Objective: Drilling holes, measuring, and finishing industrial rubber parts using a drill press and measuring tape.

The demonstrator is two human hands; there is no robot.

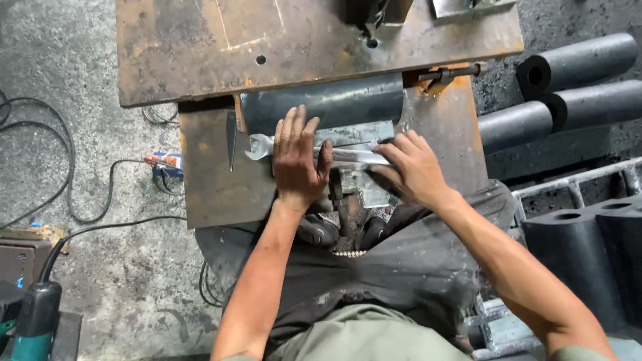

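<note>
Steel wrench [314,151] lies under both hands [297,157].

Wrench [314,151] lies across small steel plate [214,180], open end to the left. Left hand [297,157] flat on its middle; right hand [411,167] on the shank's right end — both touching it. Tube [321,107] just behind wrench, under front edge of big plate [200,47]. More tubes [575,87] far right, well apart. Cables [87,194] on floor to the left — power tool [33,321] bottom-left corner.
</note>
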